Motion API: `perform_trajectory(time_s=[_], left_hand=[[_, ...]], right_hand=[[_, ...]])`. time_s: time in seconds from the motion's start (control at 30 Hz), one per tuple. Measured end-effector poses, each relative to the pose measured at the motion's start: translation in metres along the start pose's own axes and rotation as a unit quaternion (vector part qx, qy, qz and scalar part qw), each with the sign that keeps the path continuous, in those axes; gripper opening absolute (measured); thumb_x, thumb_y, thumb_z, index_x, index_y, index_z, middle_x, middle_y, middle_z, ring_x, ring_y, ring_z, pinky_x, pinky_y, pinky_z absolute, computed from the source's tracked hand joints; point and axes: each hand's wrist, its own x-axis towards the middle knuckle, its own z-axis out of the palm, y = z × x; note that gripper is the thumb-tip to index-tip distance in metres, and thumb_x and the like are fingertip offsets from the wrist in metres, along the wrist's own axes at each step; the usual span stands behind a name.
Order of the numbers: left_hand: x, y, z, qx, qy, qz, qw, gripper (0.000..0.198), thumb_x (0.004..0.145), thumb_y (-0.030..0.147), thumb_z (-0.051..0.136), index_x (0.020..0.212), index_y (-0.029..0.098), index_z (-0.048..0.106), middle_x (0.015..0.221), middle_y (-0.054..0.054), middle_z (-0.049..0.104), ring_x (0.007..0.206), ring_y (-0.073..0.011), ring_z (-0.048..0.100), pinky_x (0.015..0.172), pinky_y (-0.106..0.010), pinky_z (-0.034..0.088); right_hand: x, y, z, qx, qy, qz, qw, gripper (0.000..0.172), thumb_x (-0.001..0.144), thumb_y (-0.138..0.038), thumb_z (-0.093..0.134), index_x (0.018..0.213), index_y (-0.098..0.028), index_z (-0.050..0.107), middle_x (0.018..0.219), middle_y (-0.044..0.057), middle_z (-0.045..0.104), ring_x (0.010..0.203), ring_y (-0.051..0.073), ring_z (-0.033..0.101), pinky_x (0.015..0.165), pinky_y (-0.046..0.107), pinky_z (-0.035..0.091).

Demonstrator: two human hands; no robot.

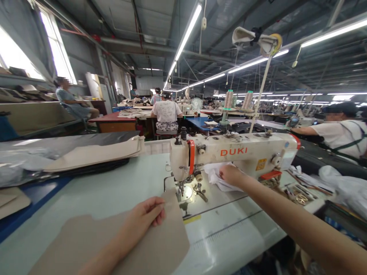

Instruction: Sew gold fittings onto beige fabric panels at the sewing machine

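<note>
A flat beige fabric panel (pixel 169 236) lies on the table in front of the sewing machine (pixel 229 152). Its upper corner reaches close to the presser foot and needle plate (pixel 187 193). My left hand (pixel 150 212) rests on this panel and pinches its edge between thumb and fingers, just left of the needle. Under the machine's arm sits a crumpled white cloth (pixel 226 185). My right hand (pixel 231 175) reaches across to that cloth with its fingers curled closed on it; the fingertips are partly hidden.
Stacked beige panels (pixel 94 152) and clear plastic (pixel 23 164) lie at the left. On the right are a tray with small tools (pixel 301 194) and a plastic bag (pixel 344 187). A thread stand pole (pixel 260 93) rises behind the machine. Other people sit farther off, one at right (pixel 341 133).
</note>
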Motion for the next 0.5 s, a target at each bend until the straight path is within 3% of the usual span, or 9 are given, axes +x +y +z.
perform_trajectory(time_s=[0.27,0.5], left_hand=[[0.004,-0.006,-0.001,-0.002,-0.004,-0.006,1.0,0.034,0.061,0.048,0.058,0.075,0.016,0.058,0.056,0.001,0.06,0.049,-0.0131,0.049,0.051,-0.025,0.038],[0.004,-0.009,-0.003,0.002,-0.009,0.005,1.0,0.037,0.064,0.05,0.057,0.079,0.016,0.059,0.06,0.0,0.062,0.051,-0.0134,0.051,0.052,-0.026,0.04]], right_hand=[[0.001,0.001,-0.001,0.032,0.006,0.028,0.999,0.018,0.077,-0.012,0.054,0.077,-0.011,0.072,0.088,0.017,0.071,0.086,0.026,0.064,0.074,0.03,0.043],[0.0,0.011,0.002,0.22,0.088,0.065,0.969,0.01,0.077,-0.02,0.062,0.076,-0.014,0.07,0.077,0.007,0.071,0.073,0.018,0.063,0.07,0.031,0.047]])
